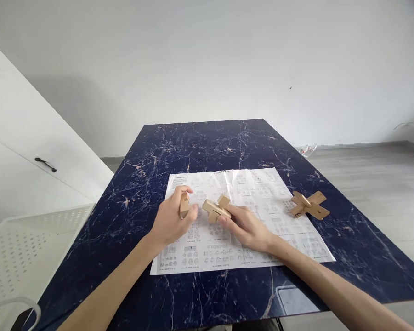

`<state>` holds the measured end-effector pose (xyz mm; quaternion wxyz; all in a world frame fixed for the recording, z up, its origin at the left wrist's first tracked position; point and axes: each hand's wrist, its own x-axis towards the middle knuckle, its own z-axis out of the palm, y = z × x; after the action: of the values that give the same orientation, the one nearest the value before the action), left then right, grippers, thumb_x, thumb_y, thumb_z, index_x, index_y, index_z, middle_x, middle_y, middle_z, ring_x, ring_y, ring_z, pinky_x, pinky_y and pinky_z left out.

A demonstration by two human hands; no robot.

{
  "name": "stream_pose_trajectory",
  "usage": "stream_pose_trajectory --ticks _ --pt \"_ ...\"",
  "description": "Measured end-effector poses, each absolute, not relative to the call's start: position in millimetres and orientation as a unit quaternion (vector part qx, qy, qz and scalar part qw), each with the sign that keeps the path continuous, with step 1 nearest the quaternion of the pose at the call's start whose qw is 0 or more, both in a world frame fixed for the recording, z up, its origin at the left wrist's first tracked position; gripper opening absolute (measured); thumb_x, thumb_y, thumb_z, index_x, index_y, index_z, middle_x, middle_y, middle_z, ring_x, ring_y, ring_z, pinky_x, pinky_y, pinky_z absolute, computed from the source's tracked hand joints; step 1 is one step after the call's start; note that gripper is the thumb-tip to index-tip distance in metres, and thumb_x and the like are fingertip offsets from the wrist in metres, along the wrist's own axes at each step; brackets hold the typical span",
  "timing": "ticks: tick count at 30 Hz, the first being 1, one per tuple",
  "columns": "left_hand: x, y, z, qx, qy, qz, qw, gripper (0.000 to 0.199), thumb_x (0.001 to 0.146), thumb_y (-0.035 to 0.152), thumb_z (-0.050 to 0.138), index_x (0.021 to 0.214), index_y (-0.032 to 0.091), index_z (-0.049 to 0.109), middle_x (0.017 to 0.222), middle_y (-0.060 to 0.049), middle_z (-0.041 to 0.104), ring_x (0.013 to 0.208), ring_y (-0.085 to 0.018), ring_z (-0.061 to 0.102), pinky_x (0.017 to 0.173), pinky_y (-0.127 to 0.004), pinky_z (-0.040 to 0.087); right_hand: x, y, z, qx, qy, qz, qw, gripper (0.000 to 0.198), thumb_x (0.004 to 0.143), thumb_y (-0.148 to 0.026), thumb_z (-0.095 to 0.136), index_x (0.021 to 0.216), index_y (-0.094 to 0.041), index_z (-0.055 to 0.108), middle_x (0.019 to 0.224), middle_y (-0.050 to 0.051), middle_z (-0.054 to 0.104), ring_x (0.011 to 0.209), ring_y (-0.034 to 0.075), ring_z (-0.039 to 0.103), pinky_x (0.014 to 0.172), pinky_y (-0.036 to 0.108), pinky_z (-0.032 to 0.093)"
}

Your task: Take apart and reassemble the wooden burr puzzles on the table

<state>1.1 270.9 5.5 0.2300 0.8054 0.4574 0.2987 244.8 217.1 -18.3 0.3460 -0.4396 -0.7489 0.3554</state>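
Over paper [269, 186] | left hand [170, 219]: block [184, 207] gripped inside curled fingers | right hand [251, 227]: joined pieces [213, 209] clamped at fingertips

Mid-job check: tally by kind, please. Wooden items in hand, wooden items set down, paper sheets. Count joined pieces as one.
Wooden items in hand: 2 (block in the left hand, joined pieces in the right hand)
Wooden items set down: 1 (cross-shaped item)
Paper sheets: 1 (printed sheet)
Total: 4
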Motion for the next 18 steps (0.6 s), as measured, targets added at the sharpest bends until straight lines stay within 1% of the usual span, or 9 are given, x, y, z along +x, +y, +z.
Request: stream_pose_trajectory --ticks 1,3,5,6,11,15,16,17,18 --pt "1 272 5 0.812 0.469 0.273 0.215 0.038 0.097 0.043 0.055 0.126 0.020 0.049 0.073 0.005 0.056 0.060 -0.018 0.056 0.061 -0.030 0.043 244 217 -18 -0.444 -0.745 0.356 0.348 0.037 0.109 -0.048 0.045 0.083 -0.022 0.045 0.067 -0.005 0.043 0.057 0.012 0.039 0.056 0.028 0.028" --pt "-2 277 3 0.827 0.473 0.240 0.187 0.053 0.095 0.051 0.062 0.135 0.020 0.046 0.098 -0.004 0.068 0.081 -0.024 0.068 0.072 -0.036 0.052 244 218 -18 -0.451 -0.738 0.361 0.349 0.037 0.109 -0.048 0.045 0.082 -0.022 0.045 0.066 -0.005 0.041 0.057 0.012 0.037 0.055 0.028 0.026" --pt "-8 282 -1 0.839 0.468 0.234 0.150 0.058 0.094 0.059 0.066 0.135 0.021 0.048 0.125 -0.012 0.068 0.110 -0.032 0.068 0.092 -0.045 0.054 245 218 -17 -0.453 -0.736 0.364 0.347 0.037 0.108 -0.047 0.045 0.082 -0.022 0.045 0.066 -0.006 0.040 0.057 0.012 0.037 0.055 0.028 0.026" --pt "-12 286 -4 0.842 0.468 0.232 0.132 0.061 0.094 0.062 0.066 0.136 0.021 0.049 0.131 -0.013 0.066 0.120 -0.034 0.064 0.101 -0.049 0.051 245 219 -17 -0.455 -0.735 0.364 0.347 0.037 0.108 -0.048 0.045 0.081 -0.022 0.045 0.065 -0.006 0.040 0.057 0.012 0.037 0.055 0.029 0.026" --pt "-23 300 -20 0.833 0.500 0.218 0.093 0.067 0.095 0.066 0.064 0.141 0.020 0.047 0.141 -0.016 0.062 0.138 -0.038 0.053 0.116 -0.060 0.038 244 219 -15 -0.459 -0.737 0.362 0.340 0.038 0.107 -0.048 0.047 0.080 -0.022 0.044 0.065 -0.005 0.041 0.057 0.012 0.037 0.055 0.028 0.025" --pt "-23 300 -16 0.821 0.512 0.243 0.072 0.081 0.091 0.068 0.067 0.150 0.019 0.040 0.160 -0.021 0.043 0.154 -0.044 0.032 0.121 -0.066 0.030 244 219 -12 -0.450 -0.740 0.365 0.342 0.039 0.108 -0.049 0.045 0.080 -0.022 0.044 0.065 -0.006 0.040 0.056 0.011 0.036 0.055 0.028 0.026" --pt "-21 297 -11 0.824 0.496 0.266 0.065 0.077 0.092 0.066 0.067 0.148 0.019 0.042 0.161 -0.021 0.042 0.153 -0.043 0.032 0.121 -0.064 0.031 244 219 -12 -0.446 -0.740 0.367 0.345 0.040 0.108 -0.050 0.044 0.080 -0.022 0.044 0.066 -0.005 0.040 0.056 0.011 0.036 0.055 0.028 0.026" --pt "-18 293 -6 0.828 0.473 0.292 0.067 0.066 0.096 0.061 0.064 0.144 0.019 0.046 0.157 -0.019 0.046 0.150 -0.040 0.037 0.120 -0.060 0.034 244 219 -11 -0.443 -0.740 0.369 0.347 0.040 0.108 -0.050 0.043 0.081 -0.021 0.045 0.066 -0.005 0.040 0.056 0.011 0.036 0.055 0.028 0.026" --pt "-15 288 0 0.835 0.445 0.314 0.083 0.049 0.102 0.055 0.058 0.136 0.020 0.052 0.148 -0.016 0.055 0.141 -0.035 0.048 0.116 -0.054 0.040 244 219 -11 -0.440 -0.739 0.369 0.351 0.040 0.108 -0.051 0.043 0.081 -0.021 0.045 0.066 -0.005 0.040 0.056 0.011 0.035 0.055 0.028 0.025"
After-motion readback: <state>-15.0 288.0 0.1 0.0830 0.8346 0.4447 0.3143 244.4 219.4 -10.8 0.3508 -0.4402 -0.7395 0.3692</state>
